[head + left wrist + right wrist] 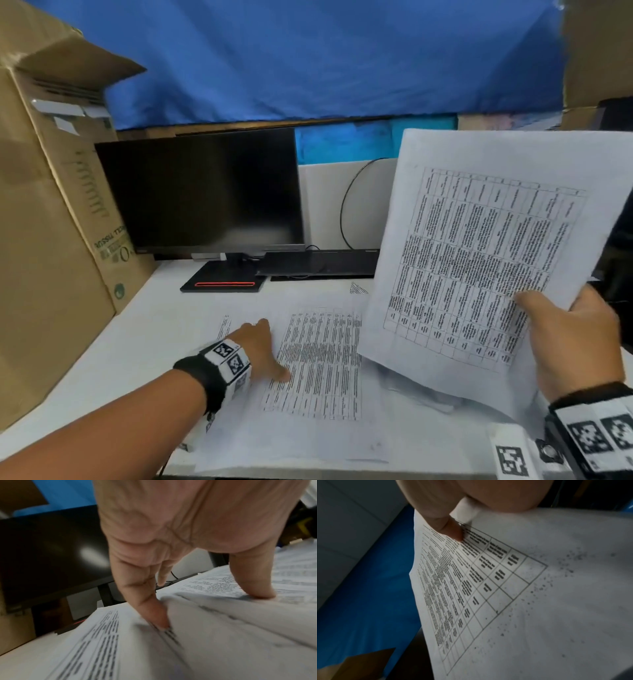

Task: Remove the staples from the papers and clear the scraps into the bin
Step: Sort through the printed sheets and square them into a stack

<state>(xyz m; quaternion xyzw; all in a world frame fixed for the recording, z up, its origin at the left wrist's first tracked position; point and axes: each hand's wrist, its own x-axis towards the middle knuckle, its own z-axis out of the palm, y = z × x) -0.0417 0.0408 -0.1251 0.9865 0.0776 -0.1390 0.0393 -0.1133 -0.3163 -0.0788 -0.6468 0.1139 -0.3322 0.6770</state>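
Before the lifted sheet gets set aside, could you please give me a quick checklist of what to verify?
1. Right hand grips the lifted sheet: ok.
2. Left hand presses the papers on the desk flat: ok.
3. Lifted sheet free of the stack: cannot tell, its lower edge is hidden.
4. Staples all out: cannot tell, none visible.
5. Bin within reach: cannot tell, not in view.

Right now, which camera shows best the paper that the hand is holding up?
The head view: it shows the whole lifted sheet, its printed table, and the right hand pinching its edge. The right wrist view shows the sheet close up, dim, with the thumb on it. The left wrist view shows only the papers on the desk.
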